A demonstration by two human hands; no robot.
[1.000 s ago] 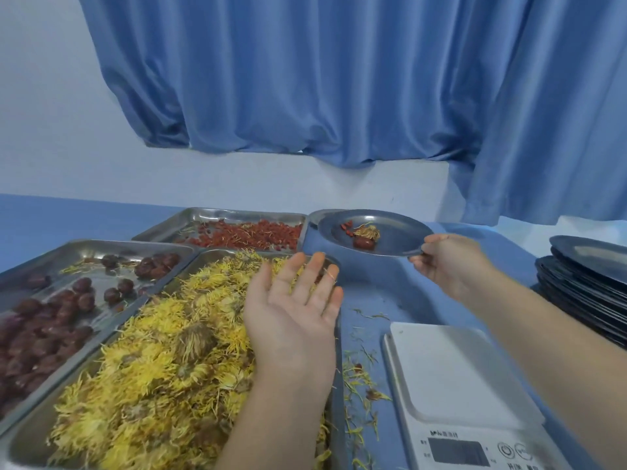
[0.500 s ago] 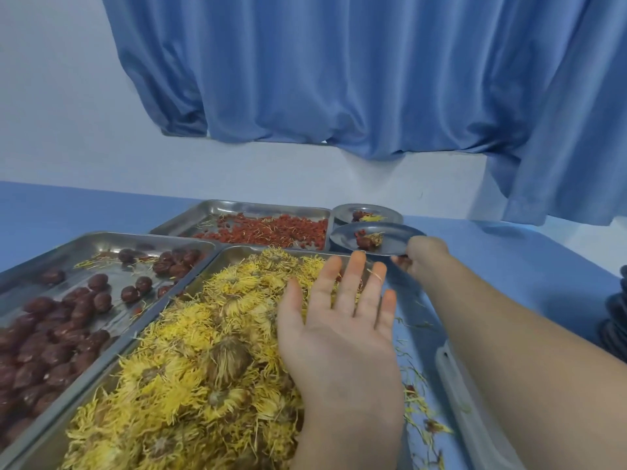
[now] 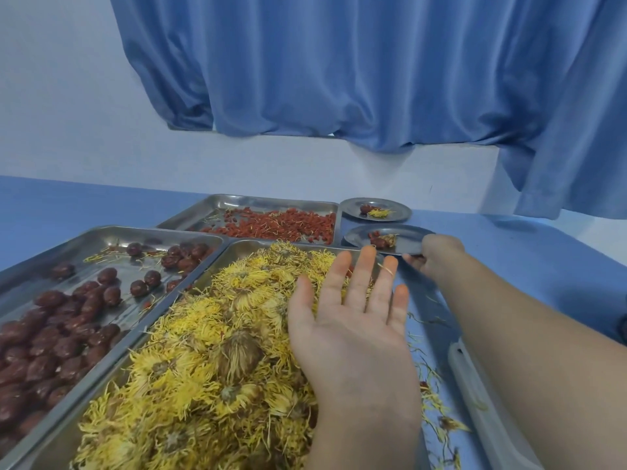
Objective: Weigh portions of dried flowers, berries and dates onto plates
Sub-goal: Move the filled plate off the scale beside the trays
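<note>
Left hand: the left hand (image 3: 353,334) is spread flat with straight fingers and holds nothing. What looks like its palm faces up. It lies over the right half of the heap of dried flowers (image 3: 210,351), centre to lower centre of the frame.

Right hand: the right hand (image 3: 439,254) grips the right rim of the near plate (image 3: 356,237), with its fingers (image 3: 414,262) curled under the edge, right of centre in the frame.

Near plate: it carries a date, a few berries and a flower. It sits just beyond the far right corner of the flower tray (image 3: 424,300) and beside the right end of the berry tray (image 3: 237,201). Whether it has touched the tabletop (image 3: 526,266) I cannot tell.

Key relation: the plate lies up and to the right of the left hand's fingertips, close to them, but the right hand has it. The plate is round, so no long axis matters. The far plate (image 3: 400,212), also filled, sits directly above it in the frame, just apart.

Likely step: setting this portion down in line with the far plate and letting go.

Supplies: the berries (image 3: 281,225) are at upper centre. The dates (image 3: 51,340) lie in their tray (image 3: 101,239) at the left.

Scale: the white edge of the scale (image 3: 481,401) shows at lower right, under the right forearm.
</note>
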